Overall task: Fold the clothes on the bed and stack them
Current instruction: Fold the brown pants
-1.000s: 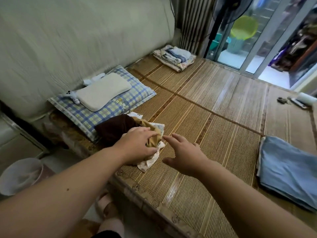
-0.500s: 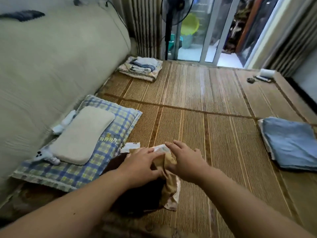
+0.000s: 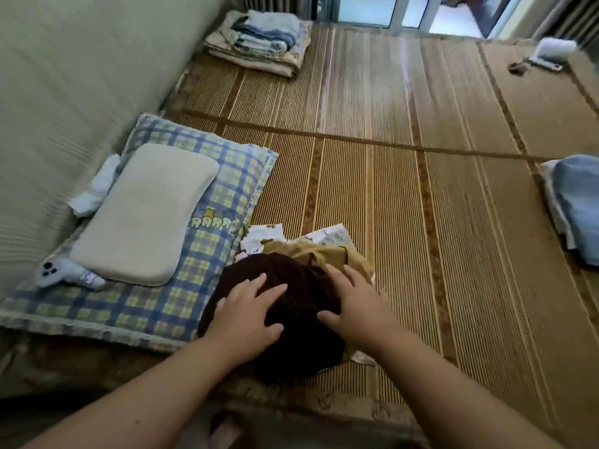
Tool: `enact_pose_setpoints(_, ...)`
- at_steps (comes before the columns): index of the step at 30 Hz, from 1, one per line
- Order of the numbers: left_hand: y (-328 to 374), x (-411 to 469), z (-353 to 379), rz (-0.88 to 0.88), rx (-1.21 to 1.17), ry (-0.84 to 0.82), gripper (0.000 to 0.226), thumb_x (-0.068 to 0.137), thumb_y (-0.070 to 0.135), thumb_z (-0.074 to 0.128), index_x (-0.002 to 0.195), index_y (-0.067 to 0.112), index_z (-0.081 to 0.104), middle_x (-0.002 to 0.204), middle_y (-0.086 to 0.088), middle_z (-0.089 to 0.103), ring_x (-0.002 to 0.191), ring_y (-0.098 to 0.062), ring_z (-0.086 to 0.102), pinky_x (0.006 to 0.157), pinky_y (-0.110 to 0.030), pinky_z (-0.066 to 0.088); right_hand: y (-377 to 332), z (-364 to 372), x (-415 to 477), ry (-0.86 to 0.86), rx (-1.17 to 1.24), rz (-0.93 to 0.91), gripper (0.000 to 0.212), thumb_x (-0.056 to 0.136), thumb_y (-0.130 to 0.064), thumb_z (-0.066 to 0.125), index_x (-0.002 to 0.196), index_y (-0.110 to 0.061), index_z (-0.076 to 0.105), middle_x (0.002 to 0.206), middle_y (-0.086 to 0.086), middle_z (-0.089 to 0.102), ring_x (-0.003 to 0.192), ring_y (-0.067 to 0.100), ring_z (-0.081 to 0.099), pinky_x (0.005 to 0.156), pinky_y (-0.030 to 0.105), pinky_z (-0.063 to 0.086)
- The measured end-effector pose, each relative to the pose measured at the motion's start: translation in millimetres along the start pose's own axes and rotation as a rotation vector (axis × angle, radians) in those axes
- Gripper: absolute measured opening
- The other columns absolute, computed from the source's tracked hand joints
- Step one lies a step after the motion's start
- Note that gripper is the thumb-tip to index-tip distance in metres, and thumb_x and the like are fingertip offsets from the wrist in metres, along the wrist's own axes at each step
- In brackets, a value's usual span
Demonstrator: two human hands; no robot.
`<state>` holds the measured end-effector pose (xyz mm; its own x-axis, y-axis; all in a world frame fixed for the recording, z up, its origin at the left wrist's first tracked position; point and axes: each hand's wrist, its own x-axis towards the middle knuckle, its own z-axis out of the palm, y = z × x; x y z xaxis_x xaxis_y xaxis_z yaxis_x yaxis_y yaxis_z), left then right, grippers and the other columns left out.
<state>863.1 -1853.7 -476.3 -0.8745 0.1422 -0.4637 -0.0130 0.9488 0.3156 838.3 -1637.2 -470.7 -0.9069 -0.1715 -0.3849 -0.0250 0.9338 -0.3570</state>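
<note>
With left hand (image 3: 246, 314) and right hand (image 3: 359, 306) flat, fingers apart, on the dark garment (image 3: 299, 286) bunched at the near edge of the mat (image 3: 421, 222), best to lift it off the tan cloth (image 3: 311, 254), then smooth it open.

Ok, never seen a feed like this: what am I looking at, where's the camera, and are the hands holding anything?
No machine here: a person's bare hands, filmed by one wide-angle camera worn on the head, looking down at a bamboo mat. The left hand and right hand lie flat, fingers spread, on a dark brown garment; neither grips it. A tan garment and a printed white cloth peek out beyond it. Beside them sits a plaid pillow; a folded stack lies farther back, a blue folded cloth at the right.
</note>
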Motion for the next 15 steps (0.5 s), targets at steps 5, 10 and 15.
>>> enact_pose_setpoints(5, -33.2, 48.6, 68.5, -0.108, -0.022, 0.033, 0.09, 0.07, 0.078, 0.05, 0.134, 0.068, -0.012, 0.156, 0.009, -0.025, 0.144, -0.027, -0.016, 0.113, -0.06, 0.008, 25.9, 64.7, 55.7, -0.015, -0.061, -0.072, 0.093, 0.078, -0.065, 0.057, 0.146, -0.048, -0.003, 0.161, -0.003, -0.002, 0.147, 0.024, 0.002, 0.114, 0.055, 0.01)
enact_pose_setpoints(10, -39.9, 98.3, 138.3, -0.092, -0.098, 0.22, 0.099, 0.048, 0.091, 0.041, 0.126, 0.075, -0.018, 0.138, 0.015, -0.052, 0.142, -0.03, -0.024, 0.109, -0.064, 0.008, 58.8, 126.6, 105.4, 0.036, -0.094, -0.168, 0.105, 0.066, -0.077, 0.058, 0.139, -0.058, -0.016, 0.152, -0.011, -0.033, 0.143, 0.026, -0.022, 0.111, 0.064, 0.004)
enact_pose_setpoints(15, -50.7, 137.1, 178.7, -0.108, -0.057, 0.252, 0.099, 0.047, 0.089, 0.044, 0.122, 0.077, -0.02, 0.147, 0.016, -0.041, 0.143, -0.038, -0.017, 0.109, -0.065, 0.012, 78.3, 171.8, 136.8, 0.103, -0.055, -0.171, 0.103, 0.062, -0.081, 0.052, 0.14, -0.059, -0.011, 0.157, -0.011, -0.023, 0.146, 0.026, -0.013, 0.112, 0.062, 0.008)
